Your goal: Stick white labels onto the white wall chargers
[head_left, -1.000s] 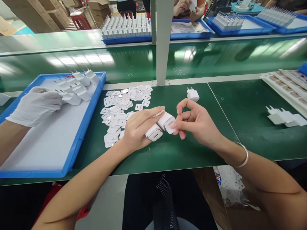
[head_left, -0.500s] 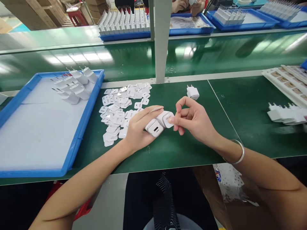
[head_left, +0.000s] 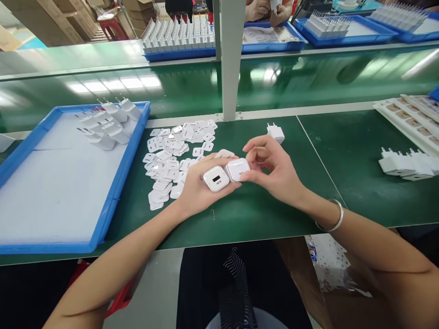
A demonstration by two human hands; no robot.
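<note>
My left hand (head_left: 200, 183) is wrapped round two white charger plugs held side by side, end faces toward me. The left charger (head_left: 216, 178) shows one wide dark port and one narrow one. On the right charger (head_left: 238, 169) a small slot shows near my thumb. Behind them, at my left fingers, is a thin white cover plate (head_left: 224, 153). My right hand (head_left: 272, 167) touches the right charger's edge with its thumb; the other fingers are curled but apart from the thumb. Left of my left hand lies a pile of white cover plates (head_left: 168, 169).
A blue-rimmed tray (head_left: 113, 201) with several chargers (head_left: 106, 123) stands left. A lone charger (head_left: 275, 132) lies beyond my right hand. More chargers (head_left: 408, 163) and a white tray (head_left: 404, 116) are at right. A post (head_left: 231, 59) rises behind; a co-worker's hands (head_left: 267, 10) are across.
My left hand has turned the chargers to face me more, and the cover plate behind them shows more. My right index finger has lifted from the right charger, leaving the thumb there.
</note>
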